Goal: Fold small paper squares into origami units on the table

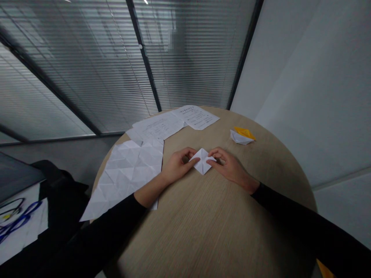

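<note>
Between my two hands is a small folded piece of white paper (pixel 202 165), diamond-shaped, with a crease down its middle. My left hand (pixel 179 165) pinches its left corner between thumb and fingers. On the opposite corner, the thumb and fingers of my right hand (pixel 227 166) are closed in the same way. The paper is at or just above the wooden table; I cannot tell if it touches. Beyond my right hand sit a white folded paper boat (pixel 241 138) and a yellow folded paper boat (pixel 245 132), close against each other.
A large creased white sheet (pixel 130 164) lies on the round wooden table (pixel 203 227), left of my hands. Printed sheets (pixel 197 117) overlap at the far edge. Blue cables (pixel 21 222) rest on papers at lower left. Blinds (pixel 191 69) and a wall (pixel 324 85) stand behind.
</note>
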Demonstrator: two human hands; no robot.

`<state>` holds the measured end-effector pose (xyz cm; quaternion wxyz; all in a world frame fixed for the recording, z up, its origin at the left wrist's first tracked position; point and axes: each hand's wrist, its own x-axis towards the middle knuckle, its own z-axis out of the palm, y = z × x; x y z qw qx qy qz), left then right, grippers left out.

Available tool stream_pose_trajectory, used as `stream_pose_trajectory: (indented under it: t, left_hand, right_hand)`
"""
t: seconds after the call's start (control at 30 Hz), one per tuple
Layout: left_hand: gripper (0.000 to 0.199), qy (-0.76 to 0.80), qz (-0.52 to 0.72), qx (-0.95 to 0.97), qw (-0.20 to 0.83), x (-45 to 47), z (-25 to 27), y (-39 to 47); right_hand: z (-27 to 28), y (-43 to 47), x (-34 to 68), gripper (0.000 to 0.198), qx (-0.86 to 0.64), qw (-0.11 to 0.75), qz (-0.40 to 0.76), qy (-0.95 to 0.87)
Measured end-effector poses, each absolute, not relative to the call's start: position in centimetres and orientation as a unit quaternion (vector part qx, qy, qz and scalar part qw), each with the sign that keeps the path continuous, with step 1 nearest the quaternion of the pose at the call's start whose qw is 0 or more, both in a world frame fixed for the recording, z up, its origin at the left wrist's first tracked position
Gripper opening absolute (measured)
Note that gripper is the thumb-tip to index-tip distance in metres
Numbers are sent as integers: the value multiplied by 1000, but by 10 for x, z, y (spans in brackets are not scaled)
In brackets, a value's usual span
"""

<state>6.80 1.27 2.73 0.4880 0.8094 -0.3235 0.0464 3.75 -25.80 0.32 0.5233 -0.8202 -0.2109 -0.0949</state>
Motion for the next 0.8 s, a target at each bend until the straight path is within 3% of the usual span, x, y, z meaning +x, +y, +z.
stream_pose_trajectory:
  t: [0.1,0.27,0.4,0.7,0.8]
  left_hand:
    - [25,-329,55,822,461,69,28,14]
    - [27,-354,122,851,369,77,23,17]
    - [10,-412,111,858,285,80,19,19]
    - [20,-494,95,817,282,76,31,25]
    - [25,-524,83,800,280,73,35,25]
  right_hand:
    - [2,-259,39,13,-832,501,-97,-216]
    - [-1,-264,46,13,-873,351,-160,-298]
    - [-1,-266,46,17,-873,307,-170,-338]
    - [18,-271,38,25,-866,231,-161,-413]
    - [17,-276,43,15,-858,236,-178,-421]
